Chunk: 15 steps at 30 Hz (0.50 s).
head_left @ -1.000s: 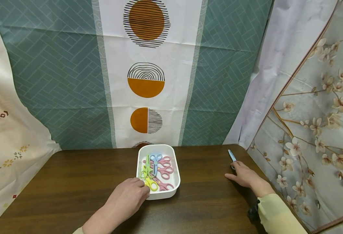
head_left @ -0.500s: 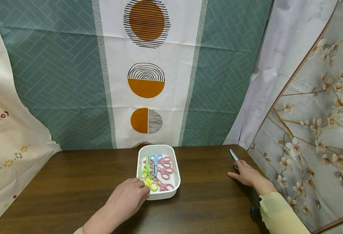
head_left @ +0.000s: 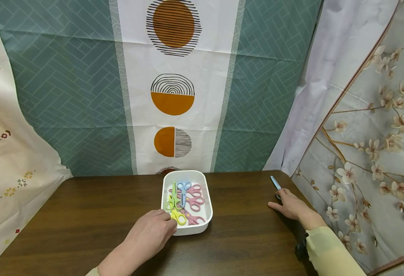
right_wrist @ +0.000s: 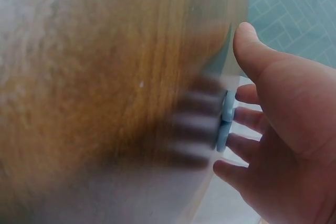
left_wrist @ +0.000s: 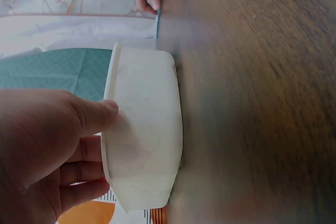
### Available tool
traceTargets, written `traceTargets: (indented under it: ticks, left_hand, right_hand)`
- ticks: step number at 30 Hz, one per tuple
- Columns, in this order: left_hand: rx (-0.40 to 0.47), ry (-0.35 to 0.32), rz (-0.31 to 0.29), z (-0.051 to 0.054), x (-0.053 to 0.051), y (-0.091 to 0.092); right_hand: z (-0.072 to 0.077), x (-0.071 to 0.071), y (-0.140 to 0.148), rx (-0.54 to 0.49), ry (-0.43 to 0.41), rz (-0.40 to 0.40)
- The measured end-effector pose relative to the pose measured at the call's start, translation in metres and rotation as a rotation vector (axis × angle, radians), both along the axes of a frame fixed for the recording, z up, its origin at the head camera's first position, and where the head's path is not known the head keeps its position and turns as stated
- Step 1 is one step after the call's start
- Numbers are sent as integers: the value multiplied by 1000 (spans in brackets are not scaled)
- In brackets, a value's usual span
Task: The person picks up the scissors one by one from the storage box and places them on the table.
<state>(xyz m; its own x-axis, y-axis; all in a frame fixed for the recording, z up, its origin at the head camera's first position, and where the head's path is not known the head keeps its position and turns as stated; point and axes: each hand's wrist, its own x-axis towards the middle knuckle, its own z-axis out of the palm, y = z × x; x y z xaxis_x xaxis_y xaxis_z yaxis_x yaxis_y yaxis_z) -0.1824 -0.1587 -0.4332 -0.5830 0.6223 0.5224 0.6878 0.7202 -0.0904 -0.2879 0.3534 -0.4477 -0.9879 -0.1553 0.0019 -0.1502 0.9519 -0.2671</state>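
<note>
Right hand (head_left: pixel 294 206), loose blue scissors (head_left: pixel 275 182) shifted slightly rightward; left hand (head_left: pixel 153 230) grips tray (head_left: pixel 193 230)

The head view looks forward and down over the table (head_left: pixel 84 222) from well back, the tray (head_left: pixel 192 230) near 6 o'clock. Tipped sideways, the left-wrist view faces the tray's wall up close, the left hand (left_wrist: pixel 55 150) at 8 o'clock. The right-wrist view, also tipped, sits close by the right hand (right_wrist: pixel 294 124), at 4 o'clock. All three share table, right hand and teal curtain (head_left: pixel 67 96).
</note>
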Motion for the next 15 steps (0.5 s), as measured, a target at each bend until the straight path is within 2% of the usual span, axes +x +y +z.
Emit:
traceTargets:
  ticks: [7, 15]
  left_hand:
    - [9, 16, -6, -1, -1, 0]
    - [17, 18, -15, -1, -1, -1]
  right_hand:
    - [0, -1, 1, 6, 15, -11]
    - [-9, 1, 7, 30, 99, -14]
